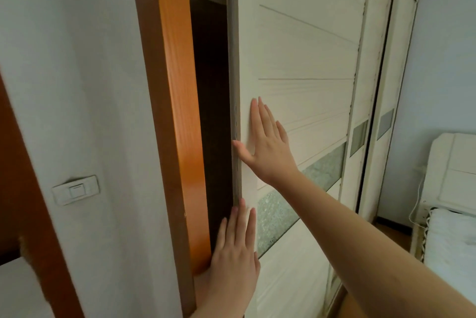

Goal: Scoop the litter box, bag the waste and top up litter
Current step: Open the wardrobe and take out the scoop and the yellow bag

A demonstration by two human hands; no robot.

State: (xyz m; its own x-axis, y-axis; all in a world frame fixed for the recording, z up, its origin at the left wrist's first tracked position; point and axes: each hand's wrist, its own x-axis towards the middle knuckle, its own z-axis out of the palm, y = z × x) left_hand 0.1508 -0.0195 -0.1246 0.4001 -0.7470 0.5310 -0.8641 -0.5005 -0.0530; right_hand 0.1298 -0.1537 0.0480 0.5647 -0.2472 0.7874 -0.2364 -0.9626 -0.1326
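Two cream sliding doors, the near door grooved with slanting lines and crossed by a mottled glass strip, the far door smooth and overlapping it behind. Left of both hands runs one glossy orange wood frame, a dark gap beside it. One white padded bed lies right of the arms. Both hands press flat on the near door by its edge, fingers straight: right hand above, left hand below. One white rectangular switch sits left. No litter box shows.

White sliding wardrobe, orange frame, wall switch, bed.
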